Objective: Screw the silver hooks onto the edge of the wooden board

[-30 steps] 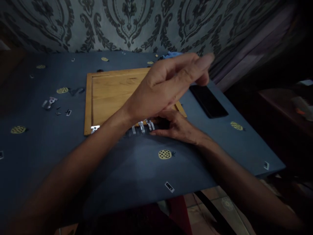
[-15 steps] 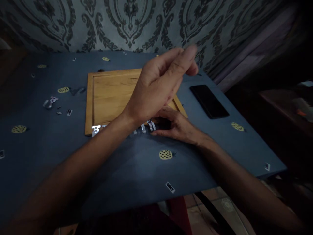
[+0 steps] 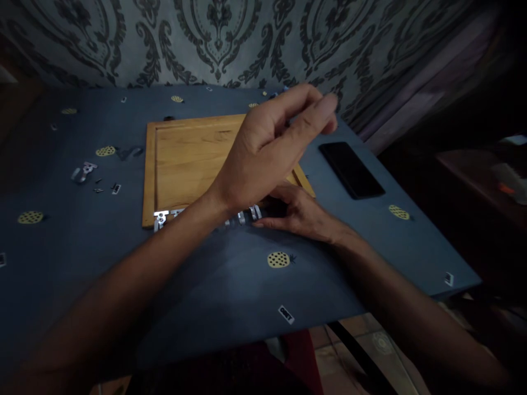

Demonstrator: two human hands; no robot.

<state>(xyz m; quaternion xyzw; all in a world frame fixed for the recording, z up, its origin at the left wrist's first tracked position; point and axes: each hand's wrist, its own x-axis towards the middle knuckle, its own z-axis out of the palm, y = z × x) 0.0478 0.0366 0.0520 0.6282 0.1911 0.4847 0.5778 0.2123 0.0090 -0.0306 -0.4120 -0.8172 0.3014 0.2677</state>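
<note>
- Head view: the blue cloth (image 3: 74,263) carries a wooden tray (image 3: 185,159).
- My left hand (image 3: 267,148) hangs above the tray, fingers curled; I can't tell if it holds anything.
- My right hand (image 3: 304,216) touches shiny metal bits (image 3: 241,216) at the tray's near edge; its grip is hidden too.
- The black tag (image 3: 285,314) has words too small to read.

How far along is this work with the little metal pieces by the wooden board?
Several metal pieces already sit in a row along the near edge of the wooden board. The right hand rests at the row's end. The left hand hovers above, fingertips together. Loose metal parts lie apart, outside the row.
</note>
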